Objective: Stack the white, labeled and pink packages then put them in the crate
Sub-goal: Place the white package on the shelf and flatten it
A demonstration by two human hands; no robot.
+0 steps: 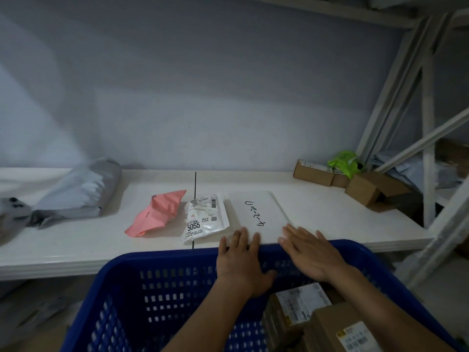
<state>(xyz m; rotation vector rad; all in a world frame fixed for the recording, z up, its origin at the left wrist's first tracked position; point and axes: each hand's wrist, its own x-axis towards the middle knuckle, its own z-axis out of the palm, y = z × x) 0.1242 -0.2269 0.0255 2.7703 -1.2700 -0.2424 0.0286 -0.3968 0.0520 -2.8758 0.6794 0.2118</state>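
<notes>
Three packages lie side by side on the white shelf (76,245). The flat white package (264,212) with handwritten black numbers is on the right. The small labeled package (205,219) marked 5055 lies left of it, and the crumpled pink package (157,214) is further left. My left hand (241,260) and my right hand (309,250) reach over the far rim of the blue crate (157,265). Both hands are flat with fingers apart, fingertips resting on the near edge of the white package. Neither hand holds anything.
Inside the blue crate, at the right, lie several brown boxes (324,323) with labels. A grey bagged parcel (81,191) lies at the shelf's left. Cardboard boxes (365,186) and a green bag (342,161) sit at the back right beside white rack struts (429,123).
</notes>
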